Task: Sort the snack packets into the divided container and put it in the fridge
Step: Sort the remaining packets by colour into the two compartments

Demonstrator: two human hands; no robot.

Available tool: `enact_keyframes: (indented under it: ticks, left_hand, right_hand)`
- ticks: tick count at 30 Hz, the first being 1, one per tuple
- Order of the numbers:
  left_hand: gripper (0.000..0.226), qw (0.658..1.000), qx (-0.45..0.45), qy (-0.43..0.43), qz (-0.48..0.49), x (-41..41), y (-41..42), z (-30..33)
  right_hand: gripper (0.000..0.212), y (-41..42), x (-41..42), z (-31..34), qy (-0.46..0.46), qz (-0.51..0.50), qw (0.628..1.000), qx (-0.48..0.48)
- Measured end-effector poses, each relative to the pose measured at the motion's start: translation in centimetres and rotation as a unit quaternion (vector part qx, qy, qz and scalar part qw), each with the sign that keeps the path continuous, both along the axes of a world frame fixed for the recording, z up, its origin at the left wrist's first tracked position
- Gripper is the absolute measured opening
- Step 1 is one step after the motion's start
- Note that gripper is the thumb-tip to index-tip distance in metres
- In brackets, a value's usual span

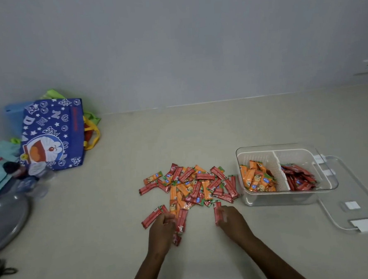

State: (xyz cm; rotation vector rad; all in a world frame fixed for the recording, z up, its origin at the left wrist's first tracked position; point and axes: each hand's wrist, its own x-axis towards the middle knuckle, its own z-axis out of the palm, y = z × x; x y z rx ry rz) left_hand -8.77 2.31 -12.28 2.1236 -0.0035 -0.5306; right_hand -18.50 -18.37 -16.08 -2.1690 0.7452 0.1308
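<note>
A heap of red and orange snack packets point(192, 185) lies on the beige floor. To its right stands the clear divided container point(257, 151); orange packets point(256, 178) fill its left compartment and red packets point(299, 178) its right one. My left hand point(160, 231) grips red packets point(180, 222) at the near edge of the heap. My right hand point(231, 219) holds a red packet point(217, 212) just right of them.
The container's clear lid point(354, 193) lies flat on the floor to its right. A blue cartoon bag point(53, 134) leans against the wall at the left, with cloth, plastic bottles point(34, 180) and a metal lid point(7, 219) near it.
</note>
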Motion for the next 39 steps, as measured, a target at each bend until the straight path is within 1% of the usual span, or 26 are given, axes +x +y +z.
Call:
enact_keyframes:
  ticks: [2, 3, 5, 7, 9, 11, 13, 15, 16, 17, 19, 20, 21, 23, 24, 25, 27, 29, 32, 34, 36, 39]
  left_hand:
    - [0.016, 1.000, -0.001, 0.000, 0.005, 0.5, 1.7, -0.4]
    - [0.016, 1.000, -0.002, -0.003, 0.009, 0.7, 2.4, -0.6]
    - [0.017, 1.000, -0.003, -0.014, 0.008, 1.1, 3.6, -1.0]
    - [0.017, 1.000, 0.011, -0.022, -0.010, 1.6, 4.5, -1.3]
    - [0.018, 0.998, 0.036, -0.026, -0.050, 2.2, 5.2, -2.0]
    - [0.017, 0.990, 0.067, -0.040, -0.114, 2.8, 5.8, -2.9]
    - [0.014, 0.974, 0.099, -0.071, -0.190, 3.3, 6.0, -3.8]
    - [0.024, 0.948, 0.131, -0.113, -0.268, 3.5, 5.8, -4.6]
    - [0.030, 0.935, 0.143, -0.128, -0.299, 3.6, 5.7, -5.0]
    - [0.035, 0.924, 0.157, -0.138, -0.321, 3.7, 5.6, -5.5]
    - [0.041, 0.913, 0.183, -0.140, -0.337, 4.1, 5.5, -6.4]
    - [0.042, 0.914, 0.188, -0.133, -0.334, 4.3, 5.5, -6.8]
    - [0.041, 0.916, 0.191, -0.124, -0.330, 4.4, 5.5, -6.9]
    - [0.034, 0.918, 0.185, -0.119, -0.330, 4.3, 5.6, -6.9]
    - [0.028, 0.921, 0.169, -0.119, -0.330, 4.2, 5.7, -7.1]
    - [0.023, 0.927, 0.148, -0.124, -0.322, 4.0, 5.9, -7.2]
    - [0.020, 0.942, 0.118, -0.138, -0.282, 3.9, 6.3, -7.3]
    - [0.020, 0.959, 0.086, -0.141, -0.229, 4.0, 6.6, -6.9]
    - [0.027, 0.978, 0.052, -0.116, -0.168, 4.8, 6.6, -5.7]
    - [0.032, 0.986, 0.047, -0.099, -0.123, 5.6, 6.4, -5.2]
    - [0.024, 0.990, 0.058, -0.085, -0.094, 6.2, 6.0, -4.8]
    - [0.016, 0.994, 0.064, -0.066, -0.053, 7.0, 5.2, -4.8]
  right_hand:
    - [0.049, 0.9, 0.5, -2.1, 0.040, 0.063, 0.995, -0.066]
    - [0.050, 1.3, 0.8, -2.6, 0.059, 0.078, 0.990, -0.099]
    - [0.044, 1.9, 1.4, -2.9, 0.078, 0.078, 0.981, -0.160]
    - [0.032, 2.5, 2.2, -2.4, 0.089, 0.069, 0.972, -0.208]
    - [0.024, 3.3, 2.9, -2.1, 0.108, 0.061, 0.970, -0.211]
    - [0.022, 3.9, 3.2, -2.1, 0.129, 0.031, 0.976, -0.171]
    - [0.024, 4.5, 3.4, -2.1, 0.147, 0.014, 0.981, -0.126]
    - [0.017, 5.3, 3.6, -1.6, 0.147, 0.005, 0.987, -0.058]
    - [0.015, 5.7, 3.6, -1.4, 0.128, -0.019, 0.992, -0.002]
    - [0.013, 6.1, 3.6, -1.1, 0.106, -0.057, 0.990, 0.074]
    - [0.006, 6.7, 3.5, -1.0, 0.065, -0.127, 0.966, 0.215]
    - [0.007, 6.9, 3.6, -1.1, 0.049, -0.156, 0.952, 0.258]
    - [0.009, 7.0, 3.5, -1.1, 0.041, -0.177, 0.943, 0.280]
    - [0.004, 7.3, 3.6, -1.0, 0.034, -0.191, 0.942, 0.273]
    - [0.007, 7.3, 3.8, -1.0, 0.034, -0.186, 0.948, 0.257]
    - [0.015, 7.4, 4.1, -0.9, 0.041, -0.176, 0.957, 0.228]
    - [0.030, 7.4, 5.2, -1.0, 0.042, -0.159, 0.972, 0.167]
    - [0.038, 7.7, 6.6, -1.2, 0.048, -0.149, 0.981, 0.114]
    - [0.030, 8.5, 8.5, -1.6, 0.071, -0.135, 0.985, 0.075]
    - [0.045, 9.3, 9.5, -2.2, 0.085, -0.137, 0.985, 0.055]
    - [0.051, 10.2, 10.1, -2.2, 0.102, -0.134, 0.986, 0.011]
    - [0.048, 10.5, 10.5, -2.4, 0.107, -0.120, 0.987, -0.024]
